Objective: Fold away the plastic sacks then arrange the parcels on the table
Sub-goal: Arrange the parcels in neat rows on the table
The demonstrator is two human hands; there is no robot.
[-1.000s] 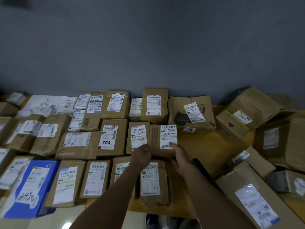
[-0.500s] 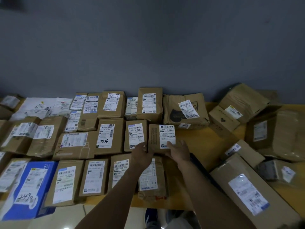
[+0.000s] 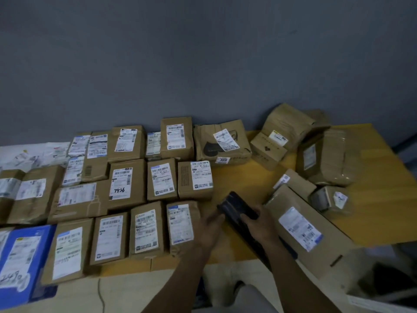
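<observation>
On the yellow table (image 3: 372, 199), brown parcels (image 3: 126, 184) are packed in rows from 9 to 11 o'clock; a loose heap (image 3: 288, 125) is piled at 2 o'clock. A long carton (image 3: 300, 227) is lodged at 4 o'clock, just beside the black parcel (image 3: 237, 206), which is held near the front edge. The right hand (image 3: 257, 227) is curled over it; the left hand (image 3: 209, 227) is laid at its left edge, grip blurred.

Counter (image 3: 372, 199): yellow-orange wood. Left half: brown parcels (image 3: 161, 181) flat, labels up, edges touching, three rough rows. Blue parcel (image 3: 20, 263) at the front-left corner. White mailers (image 3: 29, 152) at back left. Right half: loose boxes (image 3: 288, 125), tilted, some apart. Long box (image 3: 311, 233) overhangs the front edge, small clear-wrapped parcel (image 3: 331, 198) near it. Dark flat item (image 3: 239, 208) mid-front, possibly a folded sack; blurred.
</observation>
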